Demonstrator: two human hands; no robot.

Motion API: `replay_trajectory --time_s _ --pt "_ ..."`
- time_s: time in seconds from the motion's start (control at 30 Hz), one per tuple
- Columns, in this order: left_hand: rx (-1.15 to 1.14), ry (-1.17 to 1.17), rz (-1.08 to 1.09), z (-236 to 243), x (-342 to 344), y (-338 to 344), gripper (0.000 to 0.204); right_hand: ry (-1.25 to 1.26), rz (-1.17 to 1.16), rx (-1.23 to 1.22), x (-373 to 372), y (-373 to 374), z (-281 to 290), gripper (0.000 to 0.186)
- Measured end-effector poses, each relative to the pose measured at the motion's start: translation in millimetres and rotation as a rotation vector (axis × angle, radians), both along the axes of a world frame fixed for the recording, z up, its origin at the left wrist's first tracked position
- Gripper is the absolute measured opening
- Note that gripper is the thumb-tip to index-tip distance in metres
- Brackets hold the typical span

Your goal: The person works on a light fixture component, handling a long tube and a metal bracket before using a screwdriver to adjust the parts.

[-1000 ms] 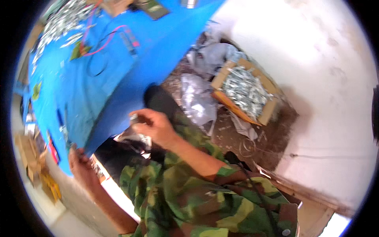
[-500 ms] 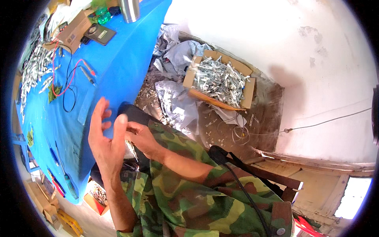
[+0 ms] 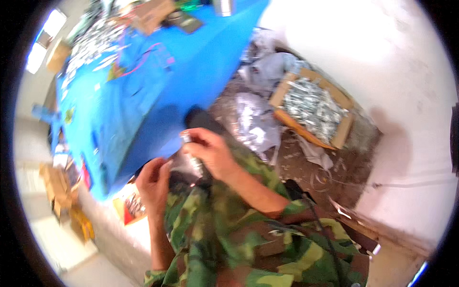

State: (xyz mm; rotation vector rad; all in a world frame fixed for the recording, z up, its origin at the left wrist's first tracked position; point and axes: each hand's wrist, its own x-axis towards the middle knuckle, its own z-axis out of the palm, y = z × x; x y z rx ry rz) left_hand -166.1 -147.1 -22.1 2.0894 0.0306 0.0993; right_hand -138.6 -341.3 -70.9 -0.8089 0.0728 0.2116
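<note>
My right hand (image 3: 213, 152) is closed, with a small silvery piece (image 3: 185, 138) pinched between thumb and fingertips. The blur hides its exact kind. To its left, my left hand (image 3: 154, 181) has its fingers bent together in a pinch; whatever is in them does not show. The two hands are apart. Just below and between them, shiny silvery material (image 3: 192, 164) lies over my lap, by the camouflage clothing (image 3: 229, 210).
A blue-covered table (image 3: 191, 71) stands at left, bearing a heap of silvery pieces (image 3: 98, 40) and red leads (image 3: 143, 60). On the floor at right sits a cardboard box (image 3: 344, 136) full of similar pieces. Grey plastic sacks (image 3: 258, 119) lie beside it.
My view has swung left. The left hand's spread fingers have drawn together into a pinch. My right hand has come up from my lap, and a silvery piece now shows in its fingers.
</note>
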Motion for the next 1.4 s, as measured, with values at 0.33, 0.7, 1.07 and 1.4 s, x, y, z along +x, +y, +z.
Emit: replay_trajectory --time_s 0.33,0.7,1.07,1.4 --pt "0.144 -0.385 -0.041 80.6 -39.4 -0.9 0.034 -0.246 0.353 -0.066 -21.0 12.0 62.5 0.033" --pt "0.181 -0.470 -0.065 92.7 -62.6 17.1 0.031 -0.409 0.486 -0.183 -29.2 25.4 65.5 0.032" --pt "0.158 -0.477 -0.067 92.9 -73.4 23.8 0.020 -0.427 0.550 -0.292 -32.9 27.5 82.3 0.033" --pt "-0.187 -0.140 -0.045 76.6 -82.4 39.7 0.006 -0.359 0.571 -0.290 -42.6 38.1 68.8 0.031"
